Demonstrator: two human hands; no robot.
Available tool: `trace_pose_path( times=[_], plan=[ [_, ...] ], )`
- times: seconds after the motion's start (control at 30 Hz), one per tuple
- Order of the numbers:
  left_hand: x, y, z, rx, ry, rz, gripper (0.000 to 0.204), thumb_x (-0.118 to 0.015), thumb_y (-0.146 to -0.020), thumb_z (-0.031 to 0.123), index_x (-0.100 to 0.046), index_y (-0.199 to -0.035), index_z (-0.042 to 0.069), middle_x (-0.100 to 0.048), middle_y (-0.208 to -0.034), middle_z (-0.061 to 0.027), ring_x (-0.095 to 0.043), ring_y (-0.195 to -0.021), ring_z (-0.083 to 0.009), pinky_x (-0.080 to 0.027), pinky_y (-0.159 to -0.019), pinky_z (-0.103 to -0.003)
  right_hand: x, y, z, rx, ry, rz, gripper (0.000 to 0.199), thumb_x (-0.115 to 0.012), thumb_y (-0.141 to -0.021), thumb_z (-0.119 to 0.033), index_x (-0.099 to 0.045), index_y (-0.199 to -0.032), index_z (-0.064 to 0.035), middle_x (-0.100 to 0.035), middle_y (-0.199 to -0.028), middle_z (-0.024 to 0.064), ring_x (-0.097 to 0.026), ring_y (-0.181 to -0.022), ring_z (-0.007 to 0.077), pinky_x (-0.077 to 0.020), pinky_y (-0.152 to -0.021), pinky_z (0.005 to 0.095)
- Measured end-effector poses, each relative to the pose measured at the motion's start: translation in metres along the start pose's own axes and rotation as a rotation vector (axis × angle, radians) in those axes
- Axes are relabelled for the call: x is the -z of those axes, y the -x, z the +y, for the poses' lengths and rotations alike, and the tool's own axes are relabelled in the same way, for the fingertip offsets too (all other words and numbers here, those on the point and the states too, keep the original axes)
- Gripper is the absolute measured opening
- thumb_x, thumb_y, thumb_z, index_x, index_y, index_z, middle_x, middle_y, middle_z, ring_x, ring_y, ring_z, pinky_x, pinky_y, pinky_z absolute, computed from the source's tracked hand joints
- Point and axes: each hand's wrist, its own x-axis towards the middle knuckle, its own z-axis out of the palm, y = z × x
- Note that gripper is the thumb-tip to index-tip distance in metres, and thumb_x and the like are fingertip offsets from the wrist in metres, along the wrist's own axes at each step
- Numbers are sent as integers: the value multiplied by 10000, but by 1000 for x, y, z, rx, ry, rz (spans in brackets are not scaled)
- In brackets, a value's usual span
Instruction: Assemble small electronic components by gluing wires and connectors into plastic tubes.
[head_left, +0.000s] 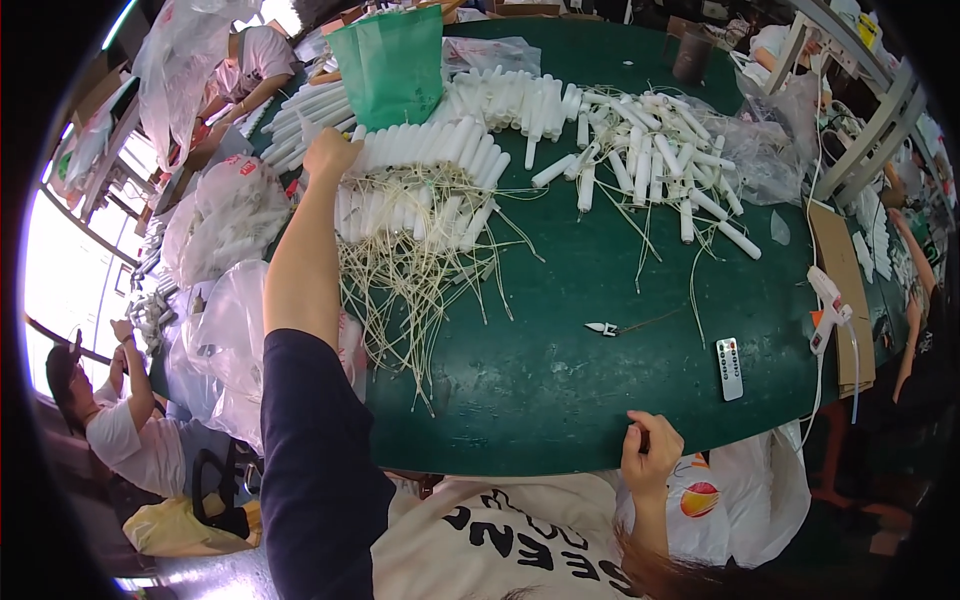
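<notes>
My left hand (333, 156) reaches far out at the left, its fingers closed beside a row of white plastic tubes (415, 146). What they grip, if anything, is hidden by the hand. Below that row lie more tubes with a tangle of thin cream wires (415, 270) trailing toward me. At the table's near edge my right hand (653, 452) rests with its fingers curled in and nothing visible in them. A small white pointed piece (602, 328) on a thin wire lies beyond it. To its right is a slim white remote control (729, 369).
A loose heap of wired white tubes (660, 150) covers the far right of the green table (560, 400). A green bag (390, 70) stands behind the tubes. Clear plastic bags (225, 330) crowd the left edge. A white power strip (826, 300) hangs at the right. Other people sit around.
</notes>
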Motion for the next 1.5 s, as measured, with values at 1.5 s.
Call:
trace_pose_path(
  times=[1.5],
  plan=[
    [67,152,180,-675,405,191,423,-606,-703,472,-693,-657,61,-623,-608,-173,-630,-589,-340,-507,-573,-419,0,1,-9,21,70,42,78,-556,-794,21,-605,-735,7,-517,-587,107,-469,-478,238,-348,-456,333]
  ],
)
